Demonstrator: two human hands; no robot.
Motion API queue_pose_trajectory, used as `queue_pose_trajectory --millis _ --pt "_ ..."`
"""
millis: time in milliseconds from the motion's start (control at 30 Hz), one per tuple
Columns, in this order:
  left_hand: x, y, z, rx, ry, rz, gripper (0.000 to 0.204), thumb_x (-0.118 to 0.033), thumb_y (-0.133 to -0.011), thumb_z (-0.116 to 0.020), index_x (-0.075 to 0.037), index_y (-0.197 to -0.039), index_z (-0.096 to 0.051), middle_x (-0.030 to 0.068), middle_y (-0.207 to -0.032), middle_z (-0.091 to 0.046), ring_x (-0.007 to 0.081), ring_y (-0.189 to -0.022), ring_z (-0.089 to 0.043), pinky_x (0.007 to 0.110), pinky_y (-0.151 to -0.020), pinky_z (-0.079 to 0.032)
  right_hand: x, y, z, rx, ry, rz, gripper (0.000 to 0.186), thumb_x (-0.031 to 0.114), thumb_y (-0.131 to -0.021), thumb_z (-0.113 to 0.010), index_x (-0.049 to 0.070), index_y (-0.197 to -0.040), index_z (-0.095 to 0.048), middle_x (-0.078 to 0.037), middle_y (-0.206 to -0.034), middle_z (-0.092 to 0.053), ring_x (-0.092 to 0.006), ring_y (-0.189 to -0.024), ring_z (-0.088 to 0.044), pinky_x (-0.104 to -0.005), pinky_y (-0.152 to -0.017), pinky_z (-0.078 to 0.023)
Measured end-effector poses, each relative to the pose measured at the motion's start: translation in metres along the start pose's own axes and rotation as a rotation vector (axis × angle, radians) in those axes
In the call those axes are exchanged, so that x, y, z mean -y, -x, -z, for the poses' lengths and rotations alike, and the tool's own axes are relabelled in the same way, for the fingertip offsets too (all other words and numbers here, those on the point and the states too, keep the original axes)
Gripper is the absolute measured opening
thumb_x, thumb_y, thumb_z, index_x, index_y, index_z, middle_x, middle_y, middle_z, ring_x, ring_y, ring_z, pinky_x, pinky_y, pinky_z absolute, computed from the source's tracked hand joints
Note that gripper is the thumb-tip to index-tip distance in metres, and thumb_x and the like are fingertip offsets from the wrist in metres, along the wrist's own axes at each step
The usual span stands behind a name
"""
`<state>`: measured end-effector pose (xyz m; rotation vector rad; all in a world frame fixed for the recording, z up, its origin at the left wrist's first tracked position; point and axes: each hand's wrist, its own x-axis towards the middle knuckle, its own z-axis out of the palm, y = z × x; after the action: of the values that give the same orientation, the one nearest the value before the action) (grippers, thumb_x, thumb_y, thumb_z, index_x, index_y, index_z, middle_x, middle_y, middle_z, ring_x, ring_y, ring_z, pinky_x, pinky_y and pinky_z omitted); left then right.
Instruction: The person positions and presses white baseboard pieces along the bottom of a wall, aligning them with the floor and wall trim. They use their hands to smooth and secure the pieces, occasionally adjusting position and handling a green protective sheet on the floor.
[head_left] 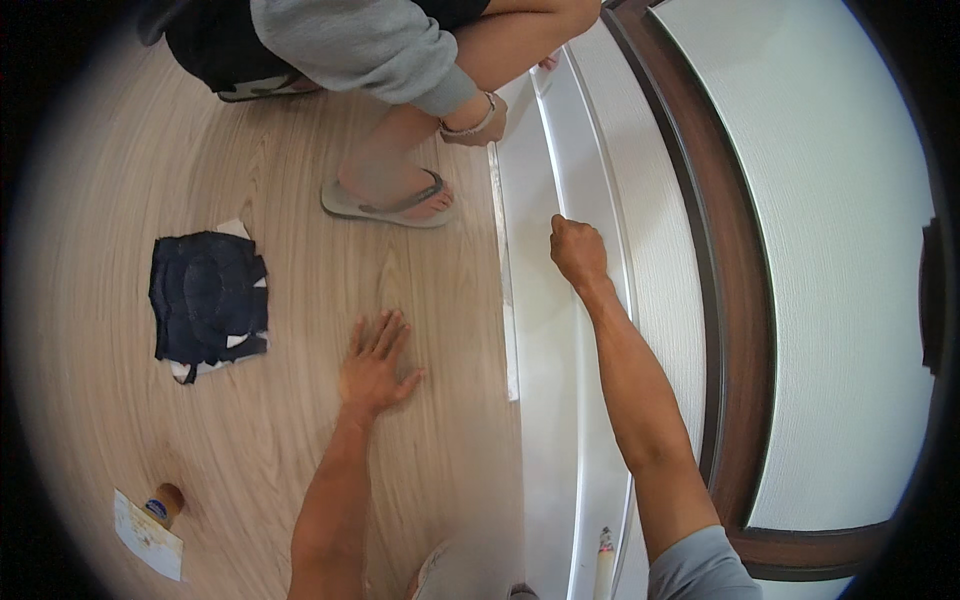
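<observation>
My left hand (374,364) lies palm down on the wood-grain floor (430,450), its fingers spread and nothing in them. A long white board (545,330) runs along the floor's right side, and a raised white strip (583,400) follows its length. My right hand (578,250) is closed in a fist at this strip. Whatever its fingers may hold is hidden. Between the floor and the board shows a narrow pale strip (507,320). Farther up, a co-worker's hand (490,122) with a bracelet rests at the board's edge.
The co-worker squats at the top, one sandaled foot (395,200) on the floor. To the left lies a dark padded cloth piece (210,295). A small brown jar-like item (164,504) stands by a stained white sheet (148,535). A pale tube-like item (605,570) is beside my right arm.
</observation>
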<state>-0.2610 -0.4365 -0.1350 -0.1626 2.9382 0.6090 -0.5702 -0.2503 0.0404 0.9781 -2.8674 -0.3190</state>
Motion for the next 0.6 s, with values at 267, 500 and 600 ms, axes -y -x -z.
queue_pose_trajectory --millis 267,500,600 --pt "0.0 -0.001 0.004 0.033 0.018 -0.003 0.084 -0.076 -0.098 -0.038 -0.023 -0.164 -0.033 -0.0049 -0.174 -0.019 0.0117 -0.16 -0.012 0.045 -0.135 -0.001 0.0 -0.056 0.003 -0.137 -0.118 0.19 0.004 0.008 -0.089 -0.062 0.004 -0.089 -0.063 -0.019 -0.078 -0.07 -0.0418 -0.077 -0.07 -0.0544 -0.069 -0.055" --pt "0.003 -0.001 0.0 -0.071 0.068 -0.004 0.078 -0.067 -0.098 -0.049 -0.02 -0.16 -0.043 -0.003 -0.172 -0.027 0.0131 -0.16 -0.017 0.046 -0.135 -0.004 -0.002 -0.119 -0.007 -0.134 -0.099 0.175 0.004 0.008 -0.088 -0.061 0.004 -0.089 -0.063 -0.019 -0.08 -0.07 -0.0418 -0.078 -0.071 -0.0549 -0.07 -0.056" --pt "0.003 -0.001 -0.002 -0.029 0.103 0.018 0.076 -0.064 -0.098 -0.052 -0.021 -0.159 -0.043 -0.0026 -0.172 -0.028 0.0133 -0.159 -0.02 0.046 -0.135 -0.006 -0.006 -0.167 -0.013 -0.083 -0.054 0.19 0.006 0.007 -0.088 -0.06 0.005 -0.092 -0.065 -0.021 -0.083 -0.071 -0.0415 -0.08 -0.071 -0.0545 -0.072 -0.057"
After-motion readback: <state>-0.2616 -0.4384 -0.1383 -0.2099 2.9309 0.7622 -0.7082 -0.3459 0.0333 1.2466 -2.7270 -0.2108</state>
